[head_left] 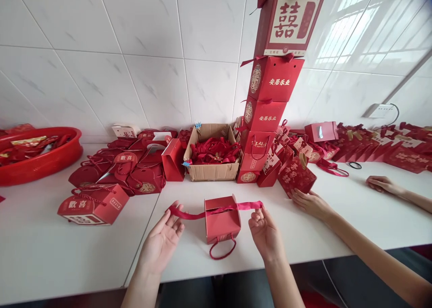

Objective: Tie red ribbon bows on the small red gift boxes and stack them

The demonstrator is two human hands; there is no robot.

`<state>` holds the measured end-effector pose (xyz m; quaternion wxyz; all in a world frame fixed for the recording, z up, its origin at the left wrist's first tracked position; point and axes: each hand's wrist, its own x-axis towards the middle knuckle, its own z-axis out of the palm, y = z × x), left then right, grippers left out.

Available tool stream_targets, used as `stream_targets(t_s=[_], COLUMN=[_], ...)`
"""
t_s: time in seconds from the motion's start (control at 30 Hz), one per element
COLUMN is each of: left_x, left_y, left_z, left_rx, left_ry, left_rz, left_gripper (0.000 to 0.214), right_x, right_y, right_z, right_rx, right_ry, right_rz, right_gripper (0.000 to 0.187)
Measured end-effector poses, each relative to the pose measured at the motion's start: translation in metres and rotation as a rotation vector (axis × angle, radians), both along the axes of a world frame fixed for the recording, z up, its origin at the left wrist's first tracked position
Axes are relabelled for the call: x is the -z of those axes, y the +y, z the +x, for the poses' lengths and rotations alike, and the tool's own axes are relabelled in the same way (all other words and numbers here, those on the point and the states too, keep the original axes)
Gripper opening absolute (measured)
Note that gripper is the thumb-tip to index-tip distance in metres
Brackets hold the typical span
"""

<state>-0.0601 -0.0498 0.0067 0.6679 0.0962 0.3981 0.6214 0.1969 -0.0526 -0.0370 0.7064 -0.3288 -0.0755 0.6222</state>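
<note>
A small red gift box (222, 227) sits on the white table in front of me, its cord handle (222, 256) hanging toward the near edge. Across its top runs a red ribbon (194, 216), stretched out to both sides. My left hand (164, 236) pinches the ribbon's left end between thumb and fingers, palm turned up. At the other end, my right hand (265, 233) grips the ribbon's tip with thumb and forefinger, the other fingers curled. Both hands are apart from the box itself.
A cardboard carton (213, 173) of red ribbons stands behind, beside a tall stack of red boxes (266, 114). More boxes (94, 204) lie left, near a red basin (67, 152). At right, another person's hand (308, 203) touches a dark red box (297, 176).
</note>
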Motion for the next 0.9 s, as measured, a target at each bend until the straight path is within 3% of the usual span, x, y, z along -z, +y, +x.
stream_targets(t_s=[0.2, 0.33, 0.5, 0.7, 0.9], left_x=[-0.017, -0.031, -0.057, -0.097, -0.116], left_y=[0.007, 0.014, 0.019, 0.021, 0.025], left_z=[-0.007, -0.013, -0.005, 0.026, 0.048], left_rx=[-0.024, -0.034, -0.014, 0.122, 0.157], left_ry=[0.09, 0.308, 0.644, 0.915, 0.878], left_rz=[0.074, 0.23, 0.442, 0.664, 0.782], left_gripper=[0.025, 0.012, 0.022, 0.025, 0.024], right_x=[-0.013, -0.032, -0.063, -0.106, -0.13], right_y=[0.003, 0.004, 0.011, 0.021, 0.027], right_z=[0.01, 0.014, 0.017, 0.009, -0.004], right_rx=[0.034, 0.127, 0.151, -0.043, -0.105], right_ry=[-0.133, -0.181, -0.593, -1.018, -1.168], right_rz=[0.036, 0.109, 0.268, 0.423, 0.564], right_gripper=[0.018, 0.018, 0.018, 0.024, 0.027])
